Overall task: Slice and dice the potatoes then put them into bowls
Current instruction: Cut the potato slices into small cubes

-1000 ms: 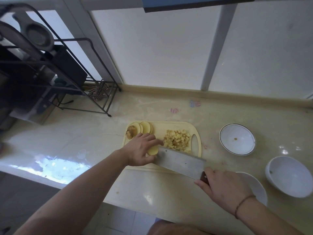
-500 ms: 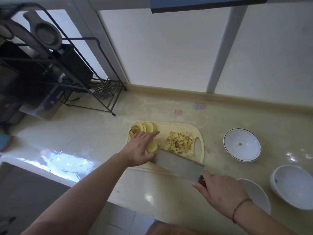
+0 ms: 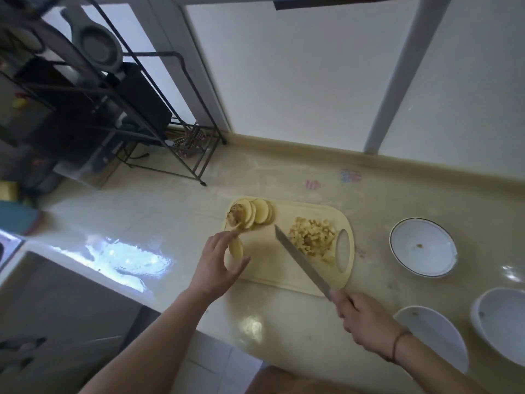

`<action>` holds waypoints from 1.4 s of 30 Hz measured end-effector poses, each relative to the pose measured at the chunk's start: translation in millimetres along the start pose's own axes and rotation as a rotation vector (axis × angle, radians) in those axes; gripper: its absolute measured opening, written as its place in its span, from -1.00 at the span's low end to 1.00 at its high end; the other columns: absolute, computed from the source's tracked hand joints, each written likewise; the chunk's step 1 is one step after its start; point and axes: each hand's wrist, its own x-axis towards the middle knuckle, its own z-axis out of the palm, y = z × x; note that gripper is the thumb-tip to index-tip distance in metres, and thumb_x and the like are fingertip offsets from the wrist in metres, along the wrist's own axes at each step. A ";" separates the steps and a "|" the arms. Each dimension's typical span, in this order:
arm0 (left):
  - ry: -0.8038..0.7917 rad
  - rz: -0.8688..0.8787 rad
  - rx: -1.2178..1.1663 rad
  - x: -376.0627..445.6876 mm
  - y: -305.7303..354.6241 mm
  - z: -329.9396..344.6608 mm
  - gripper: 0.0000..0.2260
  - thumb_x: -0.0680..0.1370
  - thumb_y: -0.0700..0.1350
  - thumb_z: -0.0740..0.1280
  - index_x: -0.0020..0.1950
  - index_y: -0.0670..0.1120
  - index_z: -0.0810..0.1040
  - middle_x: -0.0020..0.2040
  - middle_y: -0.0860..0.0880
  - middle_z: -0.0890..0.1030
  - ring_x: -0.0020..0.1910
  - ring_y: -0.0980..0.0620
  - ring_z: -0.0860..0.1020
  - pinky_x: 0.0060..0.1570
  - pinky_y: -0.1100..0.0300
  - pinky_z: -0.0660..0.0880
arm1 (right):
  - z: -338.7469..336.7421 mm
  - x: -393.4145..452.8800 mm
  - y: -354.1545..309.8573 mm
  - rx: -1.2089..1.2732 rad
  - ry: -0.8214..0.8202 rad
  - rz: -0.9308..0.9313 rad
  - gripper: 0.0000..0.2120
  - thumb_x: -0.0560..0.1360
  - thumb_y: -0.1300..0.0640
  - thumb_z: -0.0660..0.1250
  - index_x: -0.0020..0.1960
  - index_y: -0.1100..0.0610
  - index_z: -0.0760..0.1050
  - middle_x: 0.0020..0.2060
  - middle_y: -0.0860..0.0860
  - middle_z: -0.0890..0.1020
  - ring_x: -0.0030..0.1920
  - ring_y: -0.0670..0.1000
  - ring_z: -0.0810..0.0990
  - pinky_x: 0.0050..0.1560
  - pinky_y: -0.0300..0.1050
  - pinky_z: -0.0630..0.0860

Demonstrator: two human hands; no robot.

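Potato slice [image 3: 236,247] lies at the cutting board's [image 3: 287,268] left edge, touching the loosely spread, empty left hand [image 3: 218,265]. Right hand [image 3: 360,319] grips the cleaver [image 3: 301,258], blade running diagonally between slice and diced pile [image 3: 312,237]. Bowls [image 3: 423,245] wait right.
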 end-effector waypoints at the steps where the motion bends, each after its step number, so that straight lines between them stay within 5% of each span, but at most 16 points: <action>1: -0.036 0.017 0.017 -1.6 0.8 3.8 -0.45 0.51 0.21 0.36 0.36 -0.13 0.52 0.24 0.01 0.53 0.22 0.01 0.48 0.25 0.03 0.48 | -2.6 0.1 -0.1 0.112 -0.015 0.067 -0.56 0.57 -0.23 0.11 -0.30 0.08 0.35 -0.56 -0.07 0.39 -0.58 -0.08 0.31 -0.53 -0.23 0.24; 9: -0.192 0.082 0.127 -0.6 20.3 42.9 -0.43 0.49 0.20 0.35 0.35 -0.15 0.58 0.23 -0.15 0.58 0.18 -0.17 0.55 0.20 -0.07 0.53 | 3.5 -3.6 -9.1 0.325 -0.047 0.169 -0.56 0.57 -0.25 0.11 -0.23 0.10 0.33 -0.49 0.00 0.34 -0.54 -0.02 0.23 -0.52 -0.27 0.14; 14: -0.170 0.028 0.126 -1.3 27.6 65.4 -0.45 0.42 0.06 0.55 0.34 -0.15 0.58 0.28 -0.14 0.53 0.22 -0.20 0.50 0.25 -0.07 0.46 | 14.4 -9.0 -11.8 0.329 -0.064 0.179 -0.55 0.56 -0.27 0.10 -0.23 0.10 0.34 -0.49 0.00 0.35 -0.54 -0.03 0.23 -0.51 -0.28 0.13; 23: 0.023 0.182 0.014 -18.1 5.7 81.8 -0.68 0.56 0.03 0.42 0.23 -0.11 0.61 0.28 -0.13 0.53 0.22 -0.13 0.48 0.23 -0.04 0.49 | 31.2 -14.5 -16.8 0.164 -0.086 0.185 -0.56 0.56 -0.26 0.08 -0.29 0.05 0.31 -0.56 -0.05 0.38 -0.60 -0.06 0.26 -0.57 -0.28 0.18; 28: 0.081 0.255 0.045 -20.5 3.9 87.9 -0.74 0.59 0.00 0.41 0.20 -0.12 0.63 0.22 -0.17 0.55 0.14 -0.20 0.52 0.19 -0.03 0.48 | 26.6 -8.1 -20.3 -0.079 -0.030 0.050 -0.43 0.37 -0.42 -0.01 -0.34 0.10 0.28 -0.54 -0.02 0.39 -0.55 -0.13 0.34 -0.45 -0.22 0.26; 34: 0.079 0.303 0.123 -25.0 7.1 88.0 -0.78 0.61 -0.04 0.36 0.19 -0.11 0.65 0.28 -0.13 0.57 0.17 -0.25 0.53 0.17 -0.10 0.47 | 30.4 -5.2 -15.9 -0.211 0.070 -0.062 -0.31 0.39 -0.48 -0.14 -0.35 0.12 0.35 -0.45 0.01 0.54 -0.37 -0.12 0.51 -0.23 -0.16 0.43; 42: 0.084 0.357 0.101 -24.0 3.0 91.1 -0.80 0.57 -0.19 0.43 0.16 -0.22 0.68 0.22 -0.15 0.64 0.26 -0.26 0.56 0.16 -0.13 0.48 | 21.4 -1.0 -10.6 -0.258 0.041 -0.138 -0.16 0.18 -0.67 -0.30 -0.36 0.07 0.29 -0.42 -0.19 0.56 -0.38 -0.14 0.51 -0.33 -0.23 0.35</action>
